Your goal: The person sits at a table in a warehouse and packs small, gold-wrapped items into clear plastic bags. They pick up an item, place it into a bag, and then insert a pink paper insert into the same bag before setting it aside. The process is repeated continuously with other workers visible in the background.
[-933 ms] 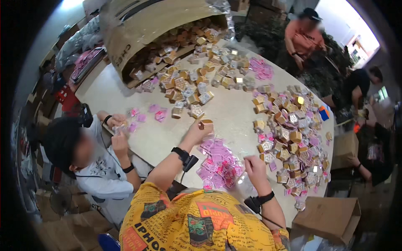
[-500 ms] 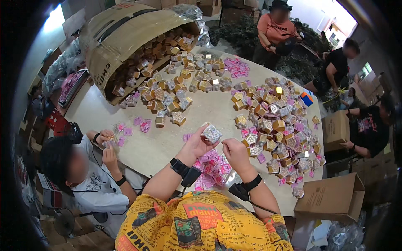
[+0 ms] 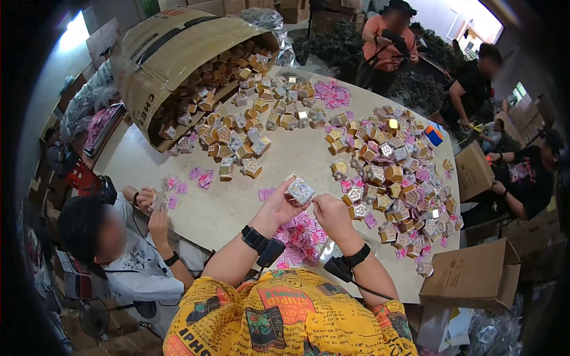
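Note:
My left hand [image 3: 278,209] holds a small faceted trinket box [image 3: 300,190], its silver glittery face turned up. Beside its right edge my right hand [image 3: 332,213] is closed in a pinch; whatever lies between those fingertips is too small to make out. Below both hands spreads a heap of pink-and-white printed packets [image 3: 301,240], partly covered by my left wrist. To the right lies a large pile of gold and silver trinket boxes [image 3: 393,173] mixed with pink packets. Another group of these boxes [image 3: 224,135] lies farther off to the left.
A big carton [image 3: 178,53] lies on its side at the far left, spilling trinket boxes onto the table [image 3: 291,154]. An open carton [image 3: 463,273] stands at the right edge. A co-worker [image 3: 133,249] sits at the left. Other people stand beyond the table, one holding a carton [image 3: 473,172].
My right hand has moved slightly left, up to the edge of the trinket box. The co-worker's hands at the left have shifted. The person in orange has raised an arm. The carton at right has tilted.

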